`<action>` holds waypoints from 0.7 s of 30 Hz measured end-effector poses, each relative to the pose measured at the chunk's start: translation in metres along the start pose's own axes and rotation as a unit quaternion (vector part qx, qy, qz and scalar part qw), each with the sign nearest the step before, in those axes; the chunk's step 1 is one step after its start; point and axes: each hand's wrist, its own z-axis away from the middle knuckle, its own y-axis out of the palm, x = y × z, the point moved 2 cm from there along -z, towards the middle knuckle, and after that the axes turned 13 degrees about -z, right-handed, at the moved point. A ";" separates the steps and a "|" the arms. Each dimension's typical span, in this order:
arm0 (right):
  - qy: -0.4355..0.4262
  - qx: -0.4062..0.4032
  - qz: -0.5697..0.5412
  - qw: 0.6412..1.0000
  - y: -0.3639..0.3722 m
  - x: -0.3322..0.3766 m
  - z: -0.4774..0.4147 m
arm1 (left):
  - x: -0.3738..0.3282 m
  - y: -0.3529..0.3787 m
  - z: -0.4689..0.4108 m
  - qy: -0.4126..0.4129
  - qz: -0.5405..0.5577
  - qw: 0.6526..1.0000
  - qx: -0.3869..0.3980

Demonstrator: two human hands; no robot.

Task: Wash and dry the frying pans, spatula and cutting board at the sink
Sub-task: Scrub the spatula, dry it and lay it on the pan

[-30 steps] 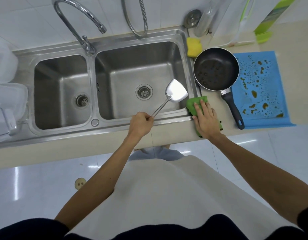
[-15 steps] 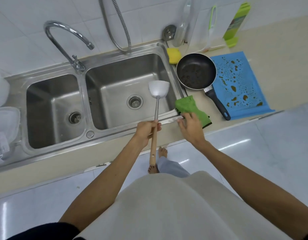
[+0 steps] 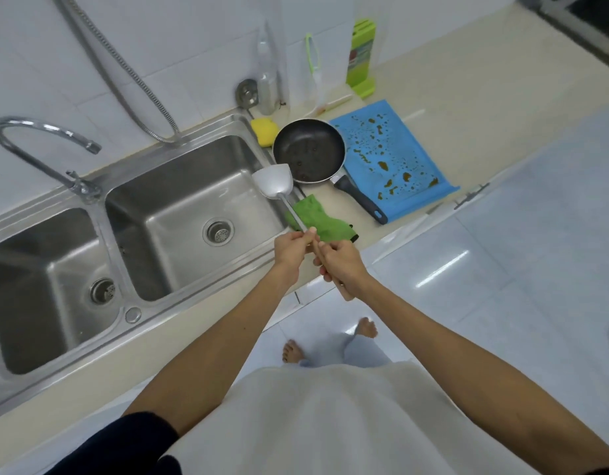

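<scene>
Both hands hold a metal spatula (image 3: 273, 182) with a wooden handle over the sink's right rim. My left hand (image 3: 292, 246) pinches the metal shaft, and my right hand (image 3: 340, 265) grips the wooden handle lower down. The blade sits in front of a black frying pan (image 3: 308, 152), which rests on the counter with dark spots inside. A blue cutting board (image 3: 395, 159) with brown stains lies to the right of the pan. A green cloth (image 3: 318, 217) lies on the counter just beyond my hands.
A double steel sink (image 3: 179, 214) with a curved tap (image 3: 39, 145) and a hose fills the left. A yellow sponge (image 3: 263, 130), a bottle, a brush and a green knife block (image 3: 361, 60) stand at the back. My bare feet are on the tiled floor below.
My right hand left the green cloth and took hold of the spatula's wooden handle. The spatula swung right, its blade now in front of the pan. My view shifted back and left.
</scene>
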 end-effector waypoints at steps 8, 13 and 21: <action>-0.067 -0.051 -0.017 0.996 -0.132 0.072 -0.030 | -0.087 0.117 -0.022 0.164 -0.169 0.972 0.013; -0.101 -0.103 -0.011 0.989 -0.249 0.121 -0.053 | -0.148 0.235 -0.035 0.240 -0.261 0.934 0.041; -0.094 -0.191 -0.038 0.976 -0.422 0.188 -0.087 | -0.227 0.395 -0.049 0.332 -0.396 0.855 0.032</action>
